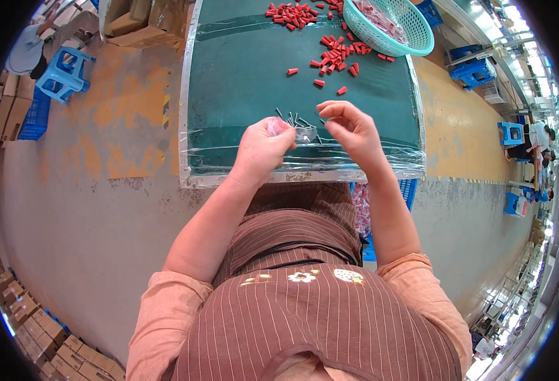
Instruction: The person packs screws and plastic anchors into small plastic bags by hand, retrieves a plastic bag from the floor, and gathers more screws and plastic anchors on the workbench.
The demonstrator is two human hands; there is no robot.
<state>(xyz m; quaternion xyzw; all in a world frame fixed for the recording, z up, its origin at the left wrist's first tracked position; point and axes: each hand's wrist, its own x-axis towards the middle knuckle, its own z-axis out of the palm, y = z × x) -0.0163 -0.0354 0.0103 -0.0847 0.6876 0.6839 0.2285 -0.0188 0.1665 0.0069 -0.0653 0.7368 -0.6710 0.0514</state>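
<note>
We're at a green tabletop (241, 82) filling the upper middle of the frame, with a mint-green basket (422, 42) at its top right. Near center, our left hand (260, 149) is curled nearly closed around a clear plastic packet (275, 127), while our right hand (357, 132) has its thumb and fingers bent close together, tbh can't tell if they're pinching anything. Red tapered pieces (324, 61) scatter across upper center, and thin screws (290, 118) lie between our hands.
</note>
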